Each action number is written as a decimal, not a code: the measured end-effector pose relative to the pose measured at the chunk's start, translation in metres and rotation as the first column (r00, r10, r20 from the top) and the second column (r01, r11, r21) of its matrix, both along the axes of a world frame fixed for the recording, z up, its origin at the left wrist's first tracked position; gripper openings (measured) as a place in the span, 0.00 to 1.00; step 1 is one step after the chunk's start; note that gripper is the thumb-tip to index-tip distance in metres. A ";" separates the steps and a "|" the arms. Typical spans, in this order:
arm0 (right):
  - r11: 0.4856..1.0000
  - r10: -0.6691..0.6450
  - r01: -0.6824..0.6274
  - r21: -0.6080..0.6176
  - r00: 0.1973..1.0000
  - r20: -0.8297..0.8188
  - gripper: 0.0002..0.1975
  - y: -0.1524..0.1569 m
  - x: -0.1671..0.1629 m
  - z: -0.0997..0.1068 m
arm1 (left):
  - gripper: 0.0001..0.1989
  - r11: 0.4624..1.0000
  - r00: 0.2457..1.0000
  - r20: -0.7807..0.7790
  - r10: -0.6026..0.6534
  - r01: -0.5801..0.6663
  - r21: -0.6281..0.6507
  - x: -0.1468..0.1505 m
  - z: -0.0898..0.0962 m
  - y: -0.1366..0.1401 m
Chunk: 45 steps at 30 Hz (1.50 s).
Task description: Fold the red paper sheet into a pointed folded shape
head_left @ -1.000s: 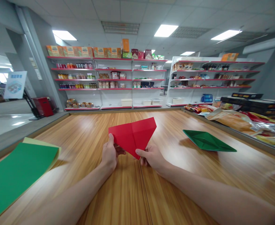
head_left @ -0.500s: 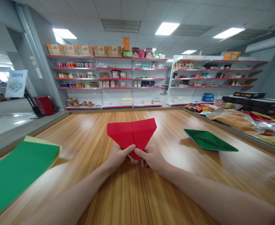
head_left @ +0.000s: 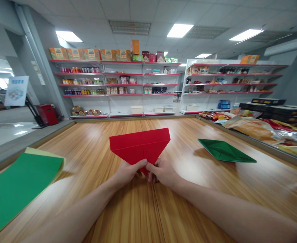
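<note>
A folded red paper [head_left: 140, 143] is held up just above the wooden table, its wide folded band at the top and its narrow end down. My left hand [head_left: 130, 171] pinches the lower left of it, thumb laid on the front face. From the other side my right hand [head_left: 163, 171] grips the lower right, its thumb tip close to the left one. Fingers behind the paper are partly hidden. To the right, a folded green paper piece [head_left: 225, 151] with a pointed, boat-like outline rests on the table, apart from both hands.
Green and pale yellow paper sheets [head_left: 24, 179] lie at the table's left. Snack bags [head_left: 252, 130] and dark boxes [head_left: 277, 113] line the right side beyond the table rim [head_left: 239, 140]. Shelves [head_left: 123, 95] with goods stand behind the table.
The red paper's upper band has spread wider, with its left corner now farther left and lower. Both hands keep their hold at nearly the same spot.
</note>
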State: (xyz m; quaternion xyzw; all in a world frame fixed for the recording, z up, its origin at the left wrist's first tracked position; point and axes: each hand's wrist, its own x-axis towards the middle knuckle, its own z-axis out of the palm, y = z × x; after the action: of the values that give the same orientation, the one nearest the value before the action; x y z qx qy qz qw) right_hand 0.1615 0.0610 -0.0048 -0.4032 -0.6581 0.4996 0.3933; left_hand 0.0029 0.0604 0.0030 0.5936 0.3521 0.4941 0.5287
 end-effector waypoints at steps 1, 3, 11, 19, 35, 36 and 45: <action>1.000 0.000 0.000 0.004 1.000 -0.002 0.26 0.000 0.000 0.000 | 0.12 1.000 1.000 0.009 0.010 -0.010 -0.001 0.000 0.000 0.000; 1.000 0.001 -0.001 0.017 1.000 0.009 0.26 -0.001 -0.001 0.000 | 0.11 0.999 0.999 0.033 0.037 -0.037 -0.001 0.001 0.000 0.001; 0.998 0.032 -0.034 0.043 0.998 0.055 0.25 -0.007 -0.002 0.006 | 0.11 0.974 0.951 0.222 0.216 -0.226 0.017 0.004 0.001 0.008; 0.956 -0.280 0.228 -0.183 0.894 -0.350 0.18 0.013 0.009 0.007 | 0.18 0.970 0.905 0.349 0.242 -0.227 -0.086 0.002 -0.005 0.018; 0.967 -0.250 0.245 -0.074 0.966 -0.065 0.15 0.067 0.075 0.004 | 0.31 0.779 0.770 -0.133 0.625 -0.603 0.173 -0.010 -0.002 0.024; 0.972 -0.233 0.232 -0.025 0.972 -0.021 0.14 0.066 0.071 0.001 | 0.30 0.753 0.740 -0.156 0.654 -0.619 0.223 -0.009 0.000 0.021; 0.914 -0.277 0.181 0.362 0.932 0.233 0.09 0.061 0.063 -0.007 | 0.21 0.801 0.537 -0.700 0.470 0.073 0.594 0.025 -0.007 -0.027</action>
State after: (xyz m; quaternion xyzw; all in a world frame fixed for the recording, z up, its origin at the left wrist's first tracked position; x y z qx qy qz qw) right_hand 0.2249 0.1219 -0.0121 -0.4720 -0.7298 0.2686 0.4153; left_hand 0.0278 0.0334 -0.0045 0.8329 0.4646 0.2979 0.0406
